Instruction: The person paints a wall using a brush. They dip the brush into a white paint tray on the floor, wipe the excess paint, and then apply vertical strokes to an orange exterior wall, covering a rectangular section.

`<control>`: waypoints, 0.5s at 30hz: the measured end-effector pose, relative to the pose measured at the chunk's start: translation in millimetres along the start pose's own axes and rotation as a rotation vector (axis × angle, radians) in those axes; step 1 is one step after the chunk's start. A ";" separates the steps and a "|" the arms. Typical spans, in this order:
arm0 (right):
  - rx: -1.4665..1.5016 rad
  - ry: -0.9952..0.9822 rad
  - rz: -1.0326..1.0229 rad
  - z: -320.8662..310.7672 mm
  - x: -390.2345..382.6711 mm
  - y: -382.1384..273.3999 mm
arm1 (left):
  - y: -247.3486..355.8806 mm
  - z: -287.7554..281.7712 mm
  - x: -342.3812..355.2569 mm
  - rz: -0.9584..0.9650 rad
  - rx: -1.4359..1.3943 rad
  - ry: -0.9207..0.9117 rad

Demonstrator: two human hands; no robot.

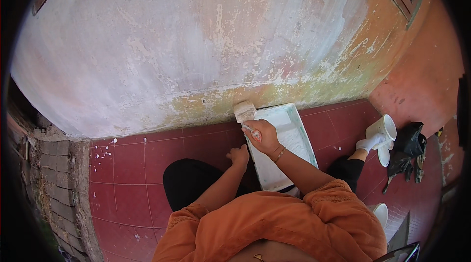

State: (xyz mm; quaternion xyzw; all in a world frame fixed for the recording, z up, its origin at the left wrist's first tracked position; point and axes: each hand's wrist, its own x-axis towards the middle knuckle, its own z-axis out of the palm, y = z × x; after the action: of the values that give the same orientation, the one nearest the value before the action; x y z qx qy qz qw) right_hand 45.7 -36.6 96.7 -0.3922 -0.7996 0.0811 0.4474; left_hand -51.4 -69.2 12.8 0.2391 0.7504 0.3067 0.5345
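My right hand (264, 134) is closed around the red-and-white handle of a wide paintbrush (245, 111). The pale bristles point away from me, at the far left corner of a white paint tray (305, 132) and close to the foot of the wall (196, 56). Whether they touch the wall I cannot tell. White paint coats the tray's inside; its near end is partly hidden by my shirt. My left hand (238, 156) is beside the tray's left edge, above my bent leg, with its fingers curled and nothing visible in them.
Whitish paint covers much of the wall, with peeling yellow and orange patches low and right. A white bucket (381, 129) and a black plastic bag (411, 139) stand at right on the red tiles (130, 161). Grey paving (59, 178) lies at left.
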 end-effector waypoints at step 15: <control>0.461 0.027 0.205 -112.6 207.6 -117.7 | -13.2 3.3 22.5 -0.148 -0.078 -0.098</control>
State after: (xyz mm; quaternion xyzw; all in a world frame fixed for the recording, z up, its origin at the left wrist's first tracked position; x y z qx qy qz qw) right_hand 7.5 3.8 354.7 -0.3599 -0.7102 0.3009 0.5250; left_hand -55.7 -62.2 -12.2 0.1768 0.7266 0.2832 0.6005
